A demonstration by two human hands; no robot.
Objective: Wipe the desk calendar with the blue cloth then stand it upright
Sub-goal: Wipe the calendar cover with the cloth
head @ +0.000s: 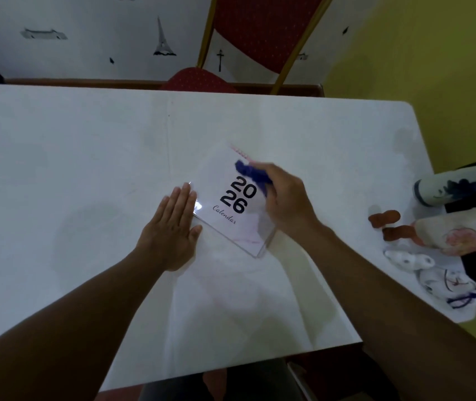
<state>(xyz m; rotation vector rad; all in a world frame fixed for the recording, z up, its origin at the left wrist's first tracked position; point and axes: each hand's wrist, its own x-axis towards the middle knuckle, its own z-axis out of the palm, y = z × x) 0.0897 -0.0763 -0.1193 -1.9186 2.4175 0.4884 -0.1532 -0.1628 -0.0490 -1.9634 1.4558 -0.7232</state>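
Listing from left to right, as I see it through the head camera:

1. White worktop point(71, 175), bare on its left half, with faint smudges on the surface.
2. Left hand point(171, 230): my grip here is fully open, palm down, fingers straight and together, closed on nothing. Its fingertips press the left edge of the desk calendar, and the thumb touches the near edge.
3. Desk calendar point(231, 209): lying flat near the middle of the worktop, turned at an angle, cover up. The cover reads "2026 Calendar" under a clear glossy sleeve. Pink spiral binding point(241, 151) runs along the far edge.
4. Blue cloth point(252, 175): bunched up, resting on the calendar's cover just beside the "20", near the binding.
5. Right hand point(284, 198): grip closed around the blue cloth, pressing it onto the cover. The hand is motion-blurred.
6. Red chair point(263, 33), gold frame, behind the worktop's far edge.
7. Ceramic figurines point(445, 250), white and painted, grouped at the worktop's right edge, well apart from the calendar.
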